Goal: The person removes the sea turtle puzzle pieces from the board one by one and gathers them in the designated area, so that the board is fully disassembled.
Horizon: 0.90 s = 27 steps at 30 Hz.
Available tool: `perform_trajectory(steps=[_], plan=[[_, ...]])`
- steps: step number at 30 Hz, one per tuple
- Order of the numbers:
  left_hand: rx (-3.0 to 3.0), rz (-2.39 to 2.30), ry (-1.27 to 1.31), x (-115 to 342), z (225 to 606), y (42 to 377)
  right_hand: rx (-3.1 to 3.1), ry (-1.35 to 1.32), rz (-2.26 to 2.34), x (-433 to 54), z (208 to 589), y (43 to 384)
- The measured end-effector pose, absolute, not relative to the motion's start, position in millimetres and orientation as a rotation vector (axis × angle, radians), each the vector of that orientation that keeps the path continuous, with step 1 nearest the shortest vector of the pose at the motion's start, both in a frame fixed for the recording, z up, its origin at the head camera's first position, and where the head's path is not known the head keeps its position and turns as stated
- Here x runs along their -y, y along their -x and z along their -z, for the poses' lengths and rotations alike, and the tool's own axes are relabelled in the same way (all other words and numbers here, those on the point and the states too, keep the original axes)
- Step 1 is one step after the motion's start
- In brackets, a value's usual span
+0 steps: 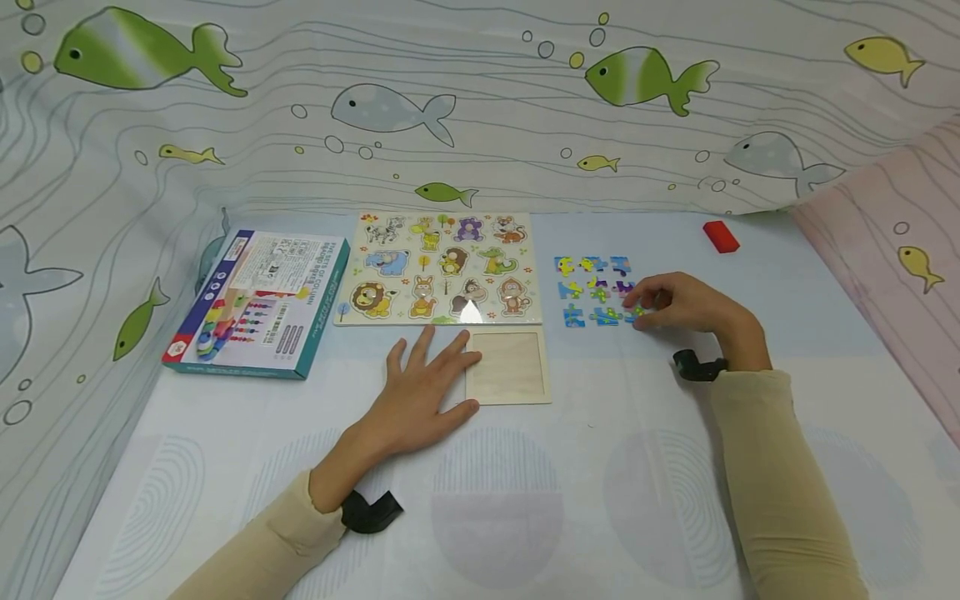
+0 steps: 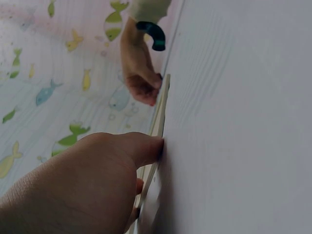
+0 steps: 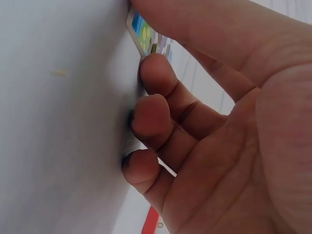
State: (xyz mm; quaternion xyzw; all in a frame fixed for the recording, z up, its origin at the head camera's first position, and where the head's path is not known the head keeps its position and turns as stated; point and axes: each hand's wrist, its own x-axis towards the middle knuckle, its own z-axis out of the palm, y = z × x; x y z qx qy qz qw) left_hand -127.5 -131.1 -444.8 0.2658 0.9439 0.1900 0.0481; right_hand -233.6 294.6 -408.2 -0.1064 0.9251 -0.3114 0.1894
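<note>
A square wooden puzzle tray (image 1: 546, 367), bare inside its raised rim, lies in front of the animal board. My left hand (image 1: 420, 400) rests with fingers spread at the tray's left side; in the left wrist view its thumb (image 2: 146, 148) touches the tray's edge. Several colourful jigsaw pieces (image 1: 597, 294) lie in loose rows to the right. At their right end my right hand (image 1: 686, 304) pinches a jigsaw piece (image 3: 142, 33) between thumb and fingers, low at the tabletop. Much of that piece is hidden by the fingers.
An animal puzzle board (image 1: 438, 271) lies behind the tray. At the left is a flat toy box (image 1: 258, 304). A red block (image 1: 721, 237) sits at the back right. Fish-print cloth (image 1: 495, 75) rises behind the table.
</note>
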Motion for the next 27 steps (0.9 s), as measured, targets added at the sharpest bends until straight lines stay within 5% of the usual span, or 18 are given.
perform_trajectory(steps=[27], plan=[[-2.875,-0.604,-0.811,131.3,444.7,126.7,-2.733,0.288,0.946,-288.9,398.5,234.6]])
